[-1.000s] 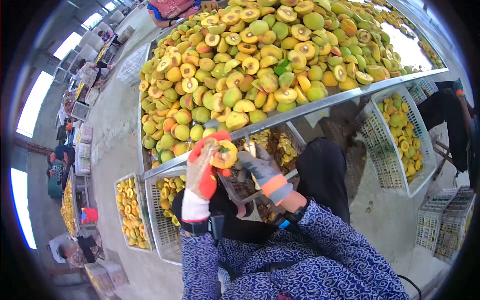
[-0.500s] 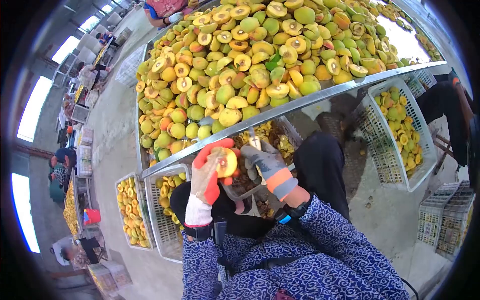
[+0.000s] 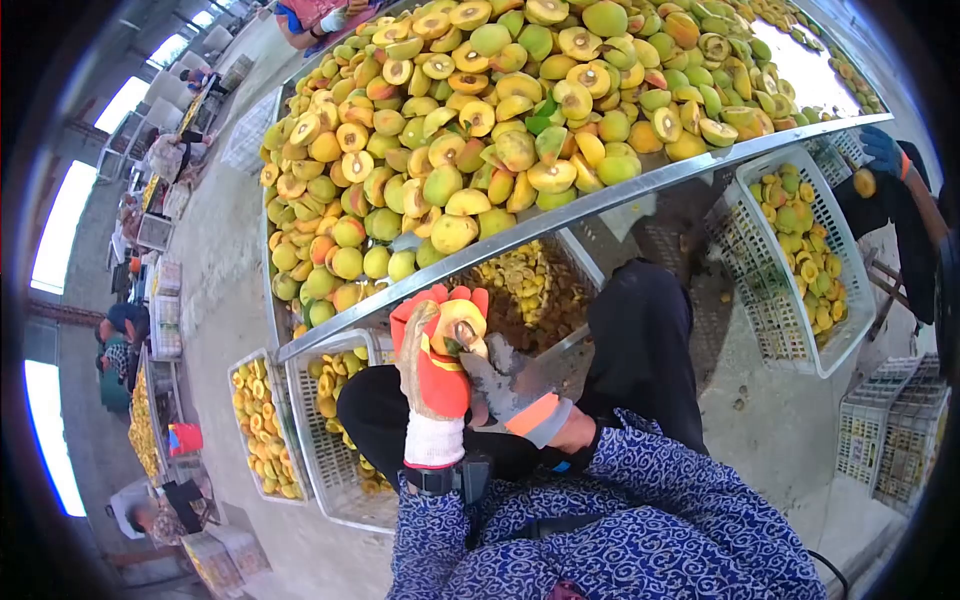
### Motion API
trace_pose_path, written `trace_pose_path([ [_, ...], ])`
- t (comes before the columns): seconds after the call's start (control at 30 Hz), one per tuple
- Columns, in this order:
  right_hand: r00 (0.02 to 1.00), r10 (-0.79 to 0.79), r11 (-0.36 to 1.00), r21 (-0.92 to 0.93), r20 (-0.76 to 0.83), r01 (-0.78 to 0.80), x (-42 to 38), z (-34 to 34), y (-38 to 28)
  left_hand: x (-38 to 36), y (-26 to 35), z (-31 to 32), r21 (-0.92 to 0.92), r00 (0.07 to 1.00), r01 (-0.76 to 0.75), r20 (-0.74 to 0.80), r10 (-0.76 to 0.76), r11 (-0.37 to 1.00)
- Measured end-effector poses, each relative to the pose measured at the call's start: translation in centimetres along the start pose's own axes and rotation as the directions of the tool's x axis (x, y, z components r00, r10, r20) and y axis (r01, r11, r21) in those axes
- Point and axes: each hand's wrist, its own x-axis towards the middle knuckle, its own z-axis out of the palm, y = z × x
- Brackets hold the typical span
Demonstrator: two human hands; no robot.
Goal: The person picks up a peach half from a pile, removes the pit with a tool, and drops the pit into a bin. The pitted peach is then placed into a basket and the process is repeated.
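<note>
My left hand [image 3: 428,352], in a red-orange and pale glove, is closed around a cut yellow peach [image 3: 466,318], its cut side turned toward my right hand. My right hand [image 3: 508,382], in a grey glove with an orange band, is closed right beside the peach. A small metal tool seems to reach from its fingers to the fruit's center, but the fingers and glove mostly hide it. Both hands are above my lap, just below the front edge of a metal table [image 3: 640,188] heaped with halved and whole peaches [image 3: 440,185].
Under the table, a crate [image 3: 590,262] contains yellow scraps. Crates of peach halves stand at left [image 3: 292,470] and right [image 3: 850,345]. A co-worker's gloved hand [image 3: 882,152] is at far right, near a peach piece [image 3: 865,182]. Another person's gloved hand [image 3: 334,19] is across the table.
My right hand has moved left and down to the peach, bringing its tool against it. My left hand has turned the peach. The far-right co-worker's hand has come into view.
</note>
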Motion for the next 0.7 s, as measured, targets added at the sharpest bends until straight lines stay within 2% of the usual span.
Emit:
trace_pose_path([
  [0.07, 0.997, 0.062, 0.997, 0.032, 0.037, -0.064, -0.4, 0.3, -0.1, -0.3, -0.2, 0.4, 0.036, 1.000, -0.029, -0.001, 0.029, 0.999],
  [0.17, 0.992, -0.085, 0.986, 0.132, -0.098, 0.098, -0.6, 1.6, 1.1, -0.3, -0.5, 0.3, 0.056, 0.997, -0.074, 0.006, 0.073, 0.996],
  [0.27, 0.984, 0.178, 0.948, 0.264, 0.022, -0.177, -0.2, 0.7, -0.7, -0.3, -0.8, 0.1, 0.036, 0.997, -0.073, 0.020, 0.072, 0.997],
  [0.33, 1.000, 0.029, 1.000, -0.002, 0.011, -0.029, -0.6, 0.9, 0.1, -0.4, -0.9, 0.0, 0.032, 0.996, -0.088, 0.032, 0.087, 0.996],
  [0.4, 0.998, -0.061, 0.991, -0.121, 0.009, 0.062, -0.8, 1.3, 1.0, -0.4, -1.1, -0.1, 0.045, 0.991, -0.124, 0.052, 0.122, 0.991],
  [0.5, 0.986, -0.169, 0.970, -0.177, -0.009, 0.165, -1.1, 2.1, 2.5, -0.6, -1.3, 0.4, 0.134, 0.987, -0.158, 0.020, 0.157, 0.978],
  [0.6, 0.946, -0.321, 0.896, -0.311, 0.038, 0.317, -1.7, 3.1, 4.4, -0.5, -1.2, 0.1, 0.188, 0.977, -0.206, 0.088, 0.192, 0.960],
  [0.7, 0.961, -0.261, 0.929, -0.246, 0.095, 0.277, -1.7, 2.9, 4.7, -0.8, -1.0, 0.2, 0.232, 0.973, -0.224, 0.114, 0.202, 0.947],
])
